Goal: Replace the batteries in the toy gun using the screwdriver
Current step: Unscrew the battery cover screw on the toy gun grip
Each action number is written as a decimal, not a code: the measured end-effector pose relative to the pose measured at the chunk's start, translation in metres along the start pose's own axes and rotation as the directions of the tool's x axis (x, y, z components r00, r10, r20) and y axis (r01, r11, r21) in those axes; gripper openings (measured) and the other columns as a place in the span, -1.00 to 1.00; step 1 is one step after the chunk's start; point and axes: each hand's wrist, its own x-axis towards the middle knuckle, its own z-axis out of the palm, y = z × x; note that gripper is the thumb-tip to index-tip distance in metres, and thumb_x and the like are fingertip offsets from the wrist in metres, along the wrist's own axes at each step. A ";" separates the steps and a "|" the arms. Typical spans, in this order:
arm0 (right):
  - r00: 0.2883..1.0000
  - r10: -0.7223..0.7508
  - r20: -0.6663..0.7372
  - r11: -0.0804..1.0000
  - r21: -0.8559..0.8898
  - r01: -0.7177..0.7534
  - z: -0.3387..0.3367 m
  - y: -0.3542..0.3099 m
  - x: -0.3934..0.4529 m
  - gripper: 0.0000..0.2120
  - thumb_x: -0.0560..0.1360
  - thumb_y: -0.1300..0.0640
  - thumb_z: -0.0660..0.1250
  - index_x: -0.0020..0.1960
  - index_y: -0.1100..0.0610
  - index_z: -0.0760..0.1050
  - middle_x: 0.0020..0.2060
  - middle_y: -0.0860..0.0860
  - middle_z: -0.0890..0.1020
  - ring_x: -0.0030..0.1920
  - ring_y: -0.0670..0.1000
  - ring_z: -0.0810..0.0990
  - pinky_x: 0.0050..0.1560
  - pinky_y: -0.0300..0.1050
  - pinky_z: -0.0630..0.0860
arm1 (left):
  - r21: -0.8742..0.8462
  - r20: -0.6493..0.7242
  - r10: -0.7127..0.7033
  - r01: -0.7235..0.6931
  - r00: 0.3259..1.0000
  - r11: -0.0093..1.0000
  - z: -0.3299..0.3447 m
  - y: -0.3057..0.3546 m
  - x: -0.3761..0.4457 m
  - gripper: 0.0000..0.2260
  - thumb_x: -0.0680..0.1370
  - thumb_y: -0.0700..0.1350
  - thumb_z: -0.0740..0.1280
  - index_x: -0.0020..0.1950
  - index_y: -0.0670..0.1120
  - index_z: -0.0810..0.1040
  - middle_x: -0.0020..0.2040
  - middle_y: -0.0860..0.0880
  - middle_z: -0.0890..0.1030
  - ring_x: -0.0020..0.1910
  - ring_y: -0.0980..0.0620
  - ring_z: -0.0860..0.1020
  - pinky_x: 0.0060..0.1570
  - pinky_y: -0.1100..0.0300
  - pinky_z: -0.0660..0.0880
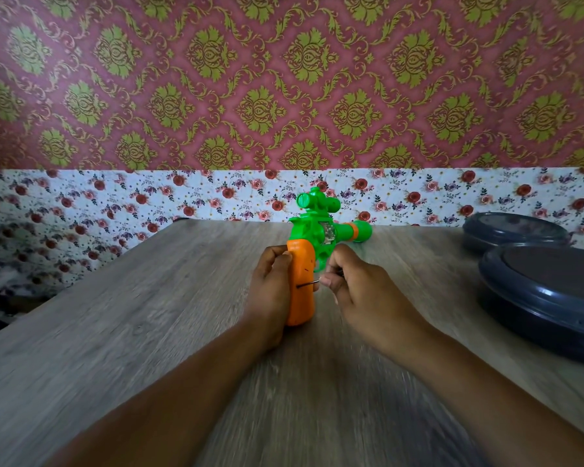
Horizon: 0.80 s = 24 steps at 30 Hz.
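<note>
A green toy gun with an orange grip stands over the middle of the wooden table, barrel pointing right. My left hand is closed around the orange grip from the left. My right hand is shut on a small screwdriver. Its thin dark shaft runs leftward, and the tip touches the side of the grip. The screwdriver's handle is mostly hidden inside my fingers. No batteries are visible.
Two dark blue round lidded containers sit at the right: a near one and a far one. Patterned wallpaper rises behind the table's far edge.
</note>
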 end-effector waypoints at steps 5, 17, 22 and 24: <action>0.993 0.118 0.009 0.949 0.295 -0.115 0.000 -0.001 0.001 -0.82 0.54 0.21 0.22 -0.19 0.02 0.32 -0.40 -0.08 0.46 -0.43 -0.20 0.43 -0.31 -0.21 0.36 | 0.007 0.002 -0.013 0.013 1.000 1.000 -0.001 -0.003 0.002 -0.85 0.63 -0.10 0.11 -0.03 -0.06 0.46 -0.21 -0.06 0.55 -0.49 0.20 0.55 -0.50 0.31 0.45; 0.990 0.135 -0.033 0.988 0.085 -0.132 0.000 0.000 0.001 -0.85 0.56 0.10 0.20 -0.16 0.09 0.31 -0.37 -0.09 0.43 -0.33 -0.09 0.40 -0.28 -0.10 0.35 | 0.009 -0.024 -0.012 0.013 1.000 1.000 0.000 -0.004 0.003 -0.83 0.63 -0.08 0.12 -0.07 0.04 0.48 -0.03 -0.19 0.58 -0.25 -0.06 0.60 -0.29 0.13 0.55; 0.987 0.162 0.002 0.944 0.292 -0.156 -0.001 -0.001 0.000 -0.86 0.54 0.21 0.23 -0.16 0.03 0.33 -0.34 -0.06 0.55 -0.27 -0.12 0.50 -0.18 -0.24 0.39 | 0.014 -0.020 -0.009 0.010 1.000 1.000 -0.002 -0.004 0.005 -0.84 0.64 -0.08 0.10 0.04 -0.02 0.46 -0.09 -0.09 0.56 -0.36 0.11 0.57 -0.42 0.26 0.47; 0.988 0.152 0.010 0.962 0.226 -0.150 0.001 -0.001 -0.001 -0.89 0.55 0.05 0.21 -0.09 0.07 0.33 -0.30 -0.03 0.56 -0.24 -0.06 0.51 -0.17 -0.11 0.42 | 0.021 -0.025 -0.009 0.009 1.000 1.000 -0.002 -0.004 0.005 -0.84 0.64 -0.09 0.10 0.05 -0.03 0.47 -0.07 -0.11 0.56 -0.33 0.10 0.57 -0.41 0.28 0.48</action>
